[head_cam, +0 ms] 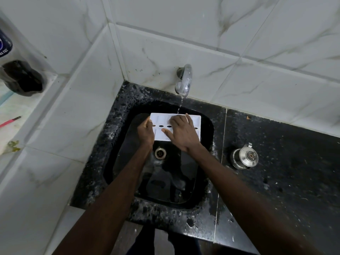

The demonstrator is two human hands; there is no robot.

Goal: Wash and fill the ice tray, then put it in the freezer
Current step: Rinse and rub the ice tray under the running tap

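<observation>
Over the black stone sink [117, 162] the person holds a white rectangular plastic ice tray [196, 124], level and near the back wall of the basin, above the round metal drain [160, 153]. The left hand [146, 132] grips the tray's left short edge, fingers curled round it. The right hand [181, 134] lies flat on top of the tray, its fingers spread and fairly straight, thumb stretched along the near side; it presses on the tray rather than clasping it. A row of dark oval slots shows down the tray's middle between the two hands.

A chrome wall tap [184, 80] juts from the white marbled tiles, and a thin stream of water [180, 103] falls from it onto the tray's far edge, just beside the right index finger. On the speckled black counter [285, 181] to the right stands a small steel lidded pot [244, 158], well apart from the sink. On the pale ledge at the left sit a clear plastic bottle [16, 70] with dark liquid and a pink stick [10, 121].
</observation>
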